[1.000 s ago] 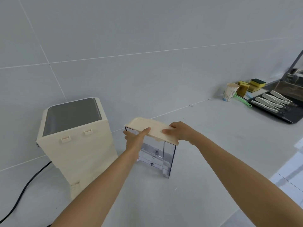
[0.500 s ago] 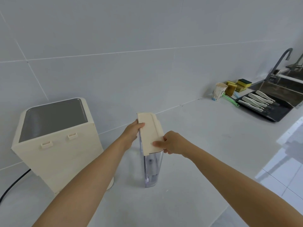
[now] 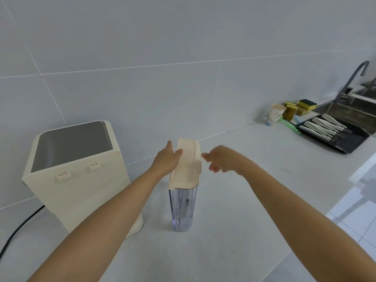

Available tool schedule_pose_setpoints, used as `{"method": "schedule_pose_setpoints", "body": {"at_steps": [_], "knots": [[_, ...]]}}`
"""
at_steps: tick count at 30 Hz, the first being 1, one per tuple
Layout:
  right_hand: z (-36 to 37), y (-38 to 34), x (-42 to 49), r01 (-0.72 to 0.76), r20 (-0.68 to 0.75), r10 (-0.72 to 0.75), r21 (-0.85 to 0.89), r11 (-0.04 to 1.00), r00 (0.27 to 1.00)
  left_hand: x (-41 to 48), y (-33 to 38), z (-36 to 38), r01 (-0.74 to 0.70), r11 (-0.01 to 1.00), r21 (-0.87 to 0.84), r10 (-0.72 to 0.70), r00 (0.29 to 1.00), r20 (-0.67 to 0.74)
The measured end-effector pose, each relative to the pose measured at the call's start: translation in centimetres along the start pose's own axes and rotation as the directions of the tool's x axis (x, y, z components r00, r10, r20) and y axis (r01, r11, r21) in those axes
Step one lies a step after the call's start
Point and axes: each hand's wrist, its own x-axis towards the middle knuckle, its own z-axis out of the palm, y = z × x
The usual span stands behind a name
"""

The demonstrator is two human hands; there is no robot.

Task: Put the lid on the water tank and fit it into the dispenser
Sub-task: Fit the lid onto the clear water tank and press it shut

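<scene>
1. Head view, task things: lid [image 3: 186, 164] is sitting on top of the clear water tank [image 3: 183, 208], which is standing upright on the pale surface [image 3: 254, 200], just right of the cream dispenser [image 3: 75, 174]. The tank is apart from the dispenser, so the fitting step is not yet done.

2. Head view, left hand [image 3: 166, 158]: it is pressing against the lid's left edge, thumb lying on top, its grip closed lightly on the lid, probably steadying it so the tall, narrow tank is not tipping.

3. Head view, right hand [image 3: 220, 158]: it is hovering just beside the lid's right edge, fingers loosely spread and blurred, its grip apart and holding nothing. Whether a fingertip is brushing the lid I cannot tell.

4. Head view, dispenser: its back face, with two small tabs, is facing the person, likely so the tank can be hooked on there; a black cable [image 3: 18, 231] is trailing off to the left.

5. Head view, far right: paper cup [image 3: 275, 115], sponges [image 3: 301, 106] and a dark tray [image 3: 333, 137] of utensils are lying well apart from the work.
</scene>
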Motion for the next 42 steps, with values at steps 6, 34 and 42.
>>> {"method": "schedule_pose_setpoints", "body": {"at_steps": [6, 34, 42], "knots": [[-1.0, -2.2, 2.4, 0.282, -0.165, -0.295, -0.097, 0.954, 0.941, -5.4, 1.4, 1.8, -0.274, 0.849, 0.452, 0.338, 0.939, -0.065], [1.9, -1.4, 5.9, 0.081, -0.140, -0.151, -0.414, 0.907, 0.979, -4.4, -4.6, 1.1, -0.272, 0.653, 0.707, 0.330, 0.942, 0.058], [1.7, 0.2, 3.6, 0.049, -0.143, -0.125, -0.444, 0.895, 0.982, -2.3, -4.6, -1.5, -0.308, 0.723, 0.619, 0.254, 0.951, 0.176]]}}
